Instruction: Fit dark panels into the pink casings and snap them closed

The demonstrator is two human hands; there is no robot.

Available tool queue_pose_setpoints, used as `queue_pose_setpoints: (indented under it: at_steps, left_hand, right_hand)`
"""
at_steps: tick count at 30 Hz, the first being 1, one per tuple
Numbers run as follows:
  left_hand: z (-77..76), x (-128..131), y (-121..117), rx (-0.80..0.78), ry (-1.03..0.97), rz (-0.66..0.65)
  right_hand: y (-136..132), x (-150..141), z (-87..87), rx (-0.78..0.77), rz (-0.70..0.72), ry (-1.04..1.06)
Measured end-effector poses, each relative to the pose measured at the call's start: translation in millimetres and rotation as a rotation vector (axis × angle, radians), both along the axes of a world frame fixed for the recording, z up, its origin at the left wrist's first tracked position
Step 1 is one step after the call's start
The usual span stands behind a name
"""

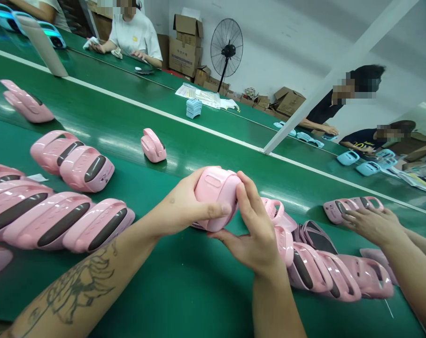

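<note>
- Along this workshop floor, two green conveyor belts run side by side, split by a white edge strip, with cardboard cartons and a black pedestal fan against the far wall
- Over on the far belt, a co-worker in a white T-shirt sits with both forearms on the surface, and pale blue casings are scattered toward the far right
- Big pink presence on the near belt: a tight row of glossy pink casings crowds the left, and a second cluster bunches up on the right
- Right at centre, a pink plastic casing is up over the belt, held between both hands, its underside hidden
- Left hand closed firmly around it, thumb laid across the front
- Right hand wrapped on the other end, fingers curled over the shell
- Room to work: bare green belt in front of the wrists, a gap to the left row, but tight on the right, where casings sit just beside the right hand
- Keep an eye on a neighbour's hand, resting on casings at the right edge
</note>
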State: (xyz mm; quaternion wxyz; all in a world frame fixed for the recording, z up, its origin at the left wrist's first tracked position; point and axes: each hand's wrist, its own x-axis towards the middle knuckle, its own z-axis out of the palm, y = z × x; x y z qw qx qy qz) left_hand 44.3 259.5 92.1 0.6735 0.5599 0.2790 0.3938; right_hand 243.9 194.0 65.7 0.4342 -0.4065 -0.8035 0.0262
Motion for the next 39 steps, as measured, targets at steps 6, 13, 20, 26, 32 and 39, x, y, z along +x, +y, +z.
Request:
queue_pose_setpoints:
  at_steps: [6,13,20,26,32,39]
  left_hand:
    - [1.2,-3,-8,0.063,0.089,0.166]
    - [5.9,-1,-19,0.131,0.11,0.258]
    - [3.0,-2,-21,0.157,0.056,0.223]
    - [-1.1,-6,-12,0.141,0.028,0.214]
    - [-14.0,-12,12,0.105,-0.289,0.248]
    - [-17.4,1,-11,0.277,-0.503,0.276]
  right_hand:
    - [-4,-3,3.9,0.05,0.038,-0.05]
    - [-10,-8,9.6,0.056,0.022,-0.057]
    - [-17,-9,15.0,0.076,-0.027,-0.142]
    - [-12,-14,9.5,0.143,-0.065,-0.157]
    - [-4,-35,-11.0,0.097,-0.215,0.26]
    - [-10,-68,-8.1,-0.794,0.276,1.184]
